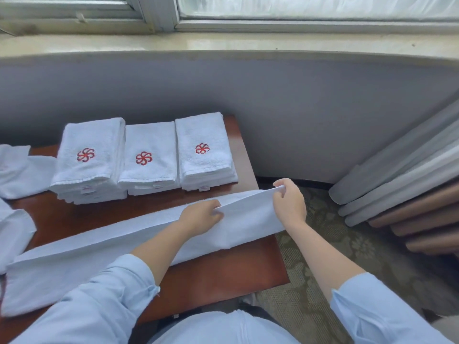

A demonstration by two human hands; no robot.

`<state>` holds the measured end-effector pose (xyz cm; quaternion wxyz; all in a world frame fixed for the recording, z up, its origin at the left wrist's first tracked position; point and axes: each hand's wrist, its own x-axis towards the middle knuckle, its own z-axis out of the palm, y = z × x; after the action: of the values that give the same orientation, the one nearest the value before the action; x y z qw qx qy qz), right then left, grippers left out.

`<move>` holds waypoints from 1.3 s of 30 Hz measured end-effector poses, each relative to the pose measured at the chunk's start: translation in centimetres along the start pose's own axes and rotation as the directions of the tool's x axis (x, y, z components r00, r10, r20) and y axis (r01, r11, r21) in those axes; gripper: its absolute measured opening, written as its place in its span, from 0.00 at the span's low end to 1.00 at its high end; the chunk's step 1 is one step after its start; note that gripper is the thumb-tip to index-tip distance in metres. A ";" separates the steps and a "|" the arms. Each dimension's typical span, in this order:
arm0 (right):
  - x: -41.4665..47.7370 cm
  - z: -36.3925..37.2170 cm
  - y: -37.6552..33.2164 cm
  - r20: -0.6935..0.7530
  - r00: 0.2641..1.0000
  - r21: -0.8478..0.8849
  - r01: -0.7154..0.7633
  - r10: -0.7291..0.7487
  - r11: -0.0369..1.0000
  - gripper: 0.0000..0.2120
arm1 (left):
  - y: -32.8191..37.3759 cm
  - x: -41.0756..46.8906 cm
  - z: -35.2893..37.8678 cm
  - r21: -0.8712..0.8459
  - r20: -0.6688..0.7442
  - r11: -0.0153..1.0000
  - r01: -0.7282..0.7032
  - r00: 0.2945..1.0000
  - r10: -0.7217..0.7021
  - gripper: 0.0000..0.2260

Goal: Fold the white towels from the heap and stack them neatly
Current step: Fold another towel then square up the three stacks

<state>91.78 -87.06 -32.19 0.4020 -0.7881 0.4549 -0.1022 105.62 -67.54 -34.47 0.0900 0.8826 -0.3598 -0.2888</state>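
Observation:
A long white towel (99,247), folded lengthwise into a strip, lies slantwise across the brown table (223,271). My left hand (202,216) pinches the towel's far edge near the right end. My right hand (289,202) grips the right end corner and lifts it slightly over the table's right edge. Behind the strip stand three stacks of folded white towels with red flower logos: the left stack (89,157), the middle stack (149,157) and the right stack (203,150). Unfolded white towels (17,170) lie heaped at the left edge.
A grey wall (298,108) runs behind the table under a windowsill. Rolled grey and brown curtains (409,189) lean at the right. Patterned carpet (323,244) lies right of the table.

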 end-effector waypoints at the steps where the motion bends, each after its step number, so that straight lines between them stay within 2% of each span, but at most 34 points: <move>1: 0.3 0.2 0.1 0.003 1.000 -0.021 -0.003 0.003 1.000 0.19 | 0.0 0.4 0.0 0.029 -0.032 1.000 0.002 0.999 -0.001 0.12; 5: 1.4 1.1 1.2 0.047 0.997 -0.235 -0.048 0.061 0.971 0.27 | 0.0 1.6 1.3 0.086 -0.180 0.994 -0.072 0.980 0.087 0.17; 8: 1.2 1.7 2.9 0.178 0.965 -0.311 -0.131 0.193 0.941 0.31 | 0.6 1.3 2.9 0.089 -0.274 0.966 -0.242 0.927 0.257 0.21; 10: 0.7 2.0 4.3 0.248 0.924 -0.271 -0.222 0.291 0.937 0.33 | 1.1 1.3 4.1 0.143 -0.285 0.923 -0.357 0.879 0.383 0.22; 11: 0.5 2.1 5.0 0.281 0.899 -0.236 -0.273 0.335 0.933 0.34 | 1.4 1.3 4.7 0.161 -0.223 0.910 -0.383 0.884 0.411 0.23; 14: 0.1 2.5 6.5 0.378 0.819 -0.052 -0.446 0.431 0.893 0.36 | 1.6 1.6 6.5 0.211 -0.017 0.911 -0.355 0.930 0.367 0.29; 17: 0.0 2.6 7.1 0.408 0.791 0.160 -0.554 0.456 0.817 0.30 | 1.9 1.7 7.3 0.258 -0.013 0.911 -0.321 0.942 0.336 0.30; 20: 0.6 1.9 6.6 0.344 0.846 0.328 -0.515 0.407 0.792 0.14 | 2.3 1.8 7.2 0.263 -0.030 0.918 -0.297 0.948 0.316 0.29; 23: 1.3 0.7 5.3 0.292 0.904 0.358 -0.407 0.313 0.840 0.03 | 2.8 1.7 7.2 0.291 -0.089 0.913 -0.285 0.942 0.323 0.28; 26: 1.5 -0.3 4.0 0.179 0.954 0.373 -0.294 0.242 0.880 0.03 | 3.8 1.0 7.7 0.302 -0.201 0.927 -0.222 0.936 0.289 0.28; 29: 1.5 -1.1 3.3 0.139 0.972 0.358 -0.228 0.190 0.906 0.07 | 4.0 0.0 8.8 0.289 -0.180 0.955 -0.060 0.977 0.115 0.30; 32: 1.0 -1.5 2.4 0.187 0.977 0.339 -0.167 0.107 0.926 0.09 | 3.8 -0.2 9.6 0.223 -0.042 0.974 0.025 0.999 -0.016 0.30; 35: 0.4 -1.3 0.9 0.262 0.965 0.365 -0.127 0.029 0.922 0.08 | 4.0 -0.1 8.6 0.108 -0.032 0.994 -0.006 0.999 0.009 0.28; 37: 0.1 -0.8 -0.2 0.317 0.948 0.387 -0.130 0.001 0.913 0.09 | 4.5 -0.3 7.2 -0.136 -0.123 0.990 -0.033 0.992 0.016 0.23; 39: -0.5 -0.1 -1.5 0.377 0.926 0.410 -0.141 -0.027 0.901 0.08 | 5.1 -1.0 5.6 -0.442 -0.179 0.897 -0.030 0.982 -0.056 0.17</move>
<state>92.41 -86.34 -31.01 0.6477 -0.6708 0.3595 -0.0363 98.86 -70.23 -36.71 0.3197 0.8646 -0.2687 -0.2795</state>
